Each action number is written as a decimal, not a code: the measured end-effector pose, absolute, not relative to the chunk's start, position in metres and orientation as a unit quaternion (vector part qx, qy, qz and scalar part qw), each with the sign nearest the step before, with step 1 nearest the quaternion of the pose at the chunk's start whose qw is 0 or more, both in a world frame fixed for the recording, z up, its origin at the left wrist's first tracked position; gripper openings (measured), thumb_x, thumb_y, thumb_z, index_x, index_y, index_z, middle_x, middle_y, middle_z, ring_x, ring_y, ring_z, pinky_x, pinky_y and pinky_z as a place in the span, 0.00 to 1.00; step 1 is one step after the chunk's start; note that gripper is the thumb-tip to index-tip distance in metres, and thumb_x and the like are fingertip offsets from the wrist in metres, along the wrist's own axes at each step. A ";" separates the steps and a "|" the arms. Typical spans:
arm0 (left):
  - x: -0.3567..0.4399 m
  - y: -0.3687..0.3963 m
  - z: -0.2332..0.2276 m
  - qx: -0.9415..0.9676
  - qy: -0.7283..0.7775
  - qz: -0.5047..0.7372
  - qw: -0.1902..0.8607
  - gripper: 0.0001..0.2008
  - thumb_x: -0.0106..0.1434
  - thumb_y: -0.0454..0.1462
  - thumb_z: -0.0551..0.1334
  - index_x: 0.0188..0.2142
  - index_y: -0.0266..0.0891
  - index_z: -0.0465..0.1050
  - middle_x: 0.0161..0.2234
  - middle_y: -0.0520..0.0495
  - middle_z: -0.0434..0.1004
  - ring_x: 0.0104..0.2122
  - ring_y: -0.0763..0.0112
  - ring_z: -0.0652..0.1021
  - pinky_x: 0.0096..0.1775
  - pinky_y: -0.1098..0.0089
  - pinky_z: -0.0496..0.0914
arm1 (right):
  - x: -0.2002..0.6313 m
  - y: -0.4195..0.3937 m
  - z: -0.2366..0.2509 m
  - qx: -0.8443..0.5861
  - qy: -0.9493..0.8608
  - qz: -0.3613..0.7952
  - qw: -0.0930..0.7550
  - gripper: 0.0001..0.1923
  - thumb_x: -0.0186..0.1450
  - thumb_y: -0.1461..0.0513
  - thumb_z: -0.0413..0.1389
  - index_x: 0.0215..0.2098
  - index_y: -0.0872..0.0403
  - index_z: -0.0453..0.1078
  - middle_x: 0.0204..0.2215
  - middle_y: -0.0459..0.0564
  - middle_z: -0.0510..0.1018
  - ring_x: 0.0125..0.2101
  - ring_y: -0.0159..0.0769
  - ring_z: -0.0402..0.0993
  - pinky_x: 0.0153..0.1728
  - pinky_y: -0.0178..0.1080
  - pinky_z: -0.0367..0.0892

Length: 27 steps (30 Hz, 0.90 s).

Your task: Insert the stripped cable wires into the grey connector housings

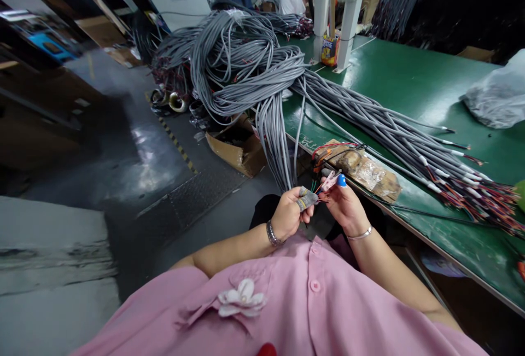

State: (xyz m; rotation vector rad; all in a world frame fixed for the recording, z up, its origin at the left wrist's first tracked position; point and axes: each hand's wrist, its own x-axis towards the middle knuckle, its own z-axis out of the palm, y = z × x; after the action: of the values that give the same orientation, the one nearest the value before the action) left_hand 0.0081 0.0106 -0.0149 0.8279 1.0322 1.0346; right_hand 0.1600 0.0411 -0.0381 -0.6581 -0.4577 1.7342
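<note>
— Grey cable end [307, 198], sitting just off the edge of the green table [414, 85], near the lap. Being pinched by the left hand [288, 212], thumb taped.

— And the right hand [345, 206]?

— Closing around a small pink-and-blue tool [333, 180], touching the coloured wires [315, 185] fanning out of that end.

— Around them?

— Lying along the table, a cable bundle [369, 121]; beside it, a worn block [361, 169].
</note>
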 end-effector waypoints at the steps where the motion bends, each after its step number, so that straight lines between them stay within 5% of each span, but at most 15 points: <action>1: 0.008 0.010 -0.015 0.368 0.456 0.459 0.668 0.17 0.51 0.47 0.68 0.26 0.36 0.66 0.17 0.54 0.70 0.12 0.82 0.65 0.14 0.78 0.55 | 0.160 0.041 -0.039 -0.275 -0.193 0.746 0.575 0.15 0.57 0.51 0.63 0.36 0.51 0.74 0.35 0.47 0.81 0.30 0.31 0.74 0.31 0.34 0.71; 6: 0.004 0.004 -0.014 0.372 0.442 0.474 0.664 0.16 0.52 0.46 0.68 0.27 0.36 0.67 0.16 0.55 0.70 0.11 0.82 0.64 0.14 0.78 0.56 | 0.161 0.042 -0.035 -0.255 -0.199 0.777 0.540 0.24 0.56 0.42 0.59 0.36 0.52 0.74 0.35 0.49 0.80 0.28 0.31 0.74 0.29 0.35 0.72; 12: 0.000 0.002 -0.013 0.379 0.464 0.504 0.623 0.18 0.51 0.48 0.68 0.26 0.37 0.66 0.17 0.55 0.70 0.12 0.82 0.65 0.15 0.78 0.57 | 0.162 0.043 -0.029 -0.301 -0.228 0.738 0.558 0.14 0.61 0.52 0.59 0.38 0.53 0.74 0.32 0.48 0.80 0.26 0.30 0.72 0.27 0.33 0.71; 20: 0.007 0.007 -0.008 0.378 0.447 0.499 0.639 0.18 0.53 0.47 0.67 0.24 0.37 0.64 0.16 0.55 0.70 0.11 0.81 0.66 0.14 0.77 0.56 | 0.158 0.037 -0.041 -0.374 -0.323 0.587 0.641 0.17 0.63 0.48 0.56 0.31 0.53 0.74 0.24 0.46 0.76 0.24 0.29 0.68 0.28 0.33 0.66; 27: 0.009 0.011 -0.011 0.371 0.434 0.505 0.647 0.16 0.55 0.45 0.66 0.26 0.37 0.64 0.17 0.56 0.70 0.12 0.81 0.66 0.14 0.78 0.58 | 0.154 0.045 -0.041 -0.280 -0.215 0.729 0.586 0.15 0.57 0.49 0.63 0.33 0.52 0.75 0.31 0.45 0.80 0.27 0.30 0.72 0.30 0.35 0.71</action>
State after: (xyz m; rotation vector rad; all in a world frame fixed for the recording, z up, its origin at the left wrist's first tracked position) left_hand 0.0094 0.0106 -0.0108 0.8437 0.9882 1.1484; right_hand 0.1540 0.0450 -0.0414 -0.6523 -0.5013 1.6997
